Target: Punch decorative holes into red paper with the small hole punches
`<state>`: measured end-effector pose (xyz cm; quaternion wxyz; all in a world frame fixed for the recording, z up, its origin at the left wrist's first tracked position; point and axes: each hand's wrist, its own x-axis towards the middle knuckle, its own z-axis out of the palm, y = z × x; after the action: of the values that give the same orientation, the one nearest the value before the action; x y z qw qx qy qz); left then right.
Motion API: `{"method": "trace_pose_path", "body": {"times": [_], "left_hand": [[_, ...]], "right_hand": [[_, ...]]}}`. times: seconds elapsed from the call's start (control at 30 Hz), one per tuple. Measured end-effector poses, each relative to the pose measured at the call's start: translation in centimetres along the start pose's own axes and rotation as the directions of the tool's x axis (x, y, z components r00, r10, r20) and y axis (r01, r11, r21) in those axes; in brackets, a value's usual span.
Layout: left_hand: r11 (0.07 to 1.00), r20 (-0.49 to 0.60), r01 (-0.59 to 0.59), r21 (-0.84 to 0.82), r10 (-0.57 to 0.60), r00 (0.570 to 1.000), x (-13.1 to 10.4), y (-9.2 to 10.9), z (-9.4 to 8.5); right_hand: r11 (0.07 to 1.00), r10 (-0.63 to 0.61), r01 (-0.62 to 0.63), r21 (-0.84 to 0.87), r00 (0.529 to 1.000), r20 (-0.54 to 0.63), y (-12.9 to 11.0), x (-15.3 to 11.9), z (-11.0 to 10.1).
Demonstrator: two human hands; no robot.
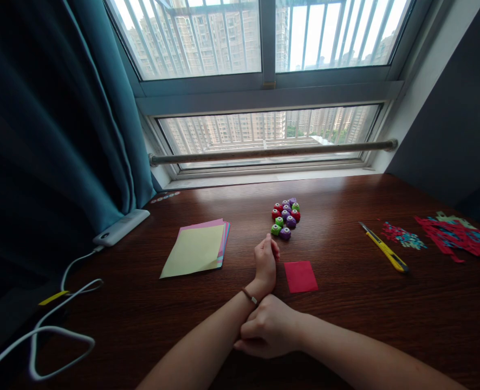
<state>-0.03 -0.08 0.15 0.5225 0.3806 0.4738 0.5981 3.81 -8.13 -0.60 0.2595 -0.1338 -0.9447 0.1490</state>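
Note:
My left hand [266, 259] is above the table, its fingers curled in and the thumb on top. Whether anything is inside those fingers is hidden. A brown bracelet [248, 296] circles that wrist. Just beyond the fingertips stands a cluster of small red, purple and green pieces with white eye-like tops [285, 219]. Right of the hand lies a red paper square [300, 277]. My right hand [270, 327] is closed and rests against my left wrist, below the bracelet. Its fingers are folded under, and nothing shows in them.
At the left lies a stack of coloured paper, yellow sheet [195, 252] uppermost. A yellow utility knife [384, 249] lies at the right, blade out, near small pink and blue bits [404, 236] and red paper strips [459, 235]. A white power strip [122, 227] trails a cable.

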Motion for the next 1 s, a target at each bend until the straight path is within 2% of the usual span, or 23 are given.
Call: {"method": "trace_pose_path", "body": {"times": [0.63, 1.0], "left_hand": [[1.0, 0.005, -0.005, -0.005, 0.005, 1.0, 0.12, -0.23, -0.05], [1.0, 0.003, 0.0, -0.003, 0.0, 1.0, 0.03, -0.12, -0.04]], "right_hand": [[1.0, 0.001, -0.001, -0.003, 1.0, 0.016, 0.06, 0.0, 0.07], [1.0, 0.005, -0.004, 0.029, 0.999, -0.04, 0.03, -0.05, 0.05]]}}
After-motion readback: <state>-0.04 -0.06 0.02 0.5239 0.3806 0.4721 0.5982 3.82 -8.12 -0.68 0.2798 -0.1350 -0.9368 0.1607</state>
